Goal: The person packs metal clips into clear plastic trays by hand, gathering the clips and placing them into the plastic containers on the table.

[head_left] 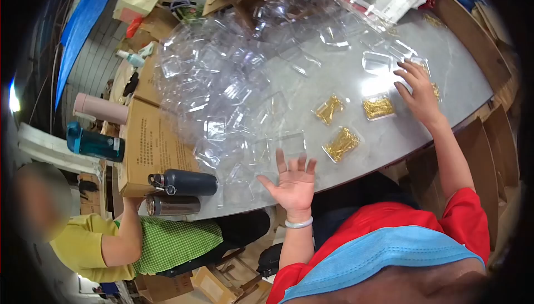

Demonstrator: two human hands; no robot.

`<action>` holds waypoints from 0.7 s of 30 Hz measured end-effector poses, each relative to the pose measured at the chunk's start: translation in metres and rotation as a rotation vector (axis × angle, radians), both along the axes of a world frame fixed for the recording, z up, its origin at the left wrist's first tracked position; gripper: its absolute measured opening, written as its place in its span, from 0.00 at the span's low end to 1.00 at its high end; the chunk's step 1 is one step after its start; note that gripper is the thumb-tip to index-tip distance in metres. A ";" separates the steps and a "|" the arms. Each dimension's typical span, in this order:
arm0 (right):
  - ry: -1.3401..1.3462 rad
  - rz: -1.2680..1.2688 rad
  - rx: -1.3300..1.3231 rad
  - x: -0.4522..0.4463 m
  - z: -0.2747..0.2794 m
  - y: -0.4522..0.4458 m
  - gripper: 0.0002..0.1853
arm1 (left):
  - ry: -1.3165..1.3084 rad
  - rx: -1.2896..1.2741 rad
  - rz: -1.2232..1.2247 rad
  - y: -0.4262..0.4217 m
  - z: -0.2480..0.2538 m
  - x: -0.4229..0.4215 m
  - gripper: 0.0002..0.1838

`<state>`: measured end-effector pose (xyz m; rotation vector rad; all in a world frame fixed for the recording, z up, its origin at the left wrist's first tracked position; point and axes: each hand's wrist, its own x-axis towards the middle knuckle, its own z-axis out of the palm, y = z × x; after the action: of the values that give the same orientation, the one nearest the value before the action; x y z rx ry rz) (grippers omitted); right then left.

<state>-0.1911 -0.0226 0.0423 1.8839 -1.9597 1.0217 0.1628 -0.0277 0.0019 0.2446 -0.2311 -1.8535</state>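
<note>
My left hand is held palm up at the table's front edge, fingers spread, with nothing in it. My right hand reaches over the right side of the table, fingers apart and slightly bent. Under and beside it lie gold-coloured pieces and a transparent tray, partly hidden by the hand. Left of it, a small transparent box holds thin gold-coloured pieces. Nearer the middle are two more gold bundles: one in a transparent tray, the other a loose-looking bundle. An unfilled transparent tray sits farther back.
A large heap of transparent plastic boxes covers the table's left part. Behind it stands an open carton of more boxes. Dark bottles stand near a cardboard box. Another person in a yellow sleeve sits at left.
</note>
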 end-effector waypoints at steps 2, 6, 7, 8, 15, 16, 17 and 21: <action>-0.013 0.015 -0.031 0.005 0.003 -0.001 0.13 | 0.033 0.059 0.017 0.000 0.019 -0.009 0.43; -0.093 0.011 -0.065 0.008 0.016 -0.002 0.14 | 0.105 -0.088 -0.083 -0.005 0.007 -0.005 0.43; -0.121 -0.001 -0.059 0.008 0.020 0.002 0.14 | 0.124 -0.166 -0.135 -0.007 -0.002 -0.001 0.43; -0.115 0.001 -0.054 0.005 0.023 0.004 0.14 | 0.164 -0.193 -0.153 -0.009 -0.008 0.001 0.44; -0.044 -0.251 -0.035 -0.057 0.001 0.032 0.14 | 0.105 -0.242 -0.189 -0.004 -0.008 0.003 0.43; -0.077 -0.263 -0.019 -0.066 -0.001 0.039 0.14 | 0.106 -0.249 -0.193 -0.005 -0.010 0.003 0.42; -0.113 -0.266 -0.007 -0.074 -0.004 0.044 0.14 | 0.104 -0.261 -0.187 -0.004 -0.011 0.004 0.42; -0.105 -0.244 0.032 -0.101 -0.011 0.044 0.15 | 0.111 -0.264 -0.205 -0.004 -0.011 0.004 0.42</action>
<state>-0.2923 0.0218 0.0310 1.5851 -2.2110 1.0400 0.1670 -0.0322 -0.0095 -0.0668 -0.4327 -2.0075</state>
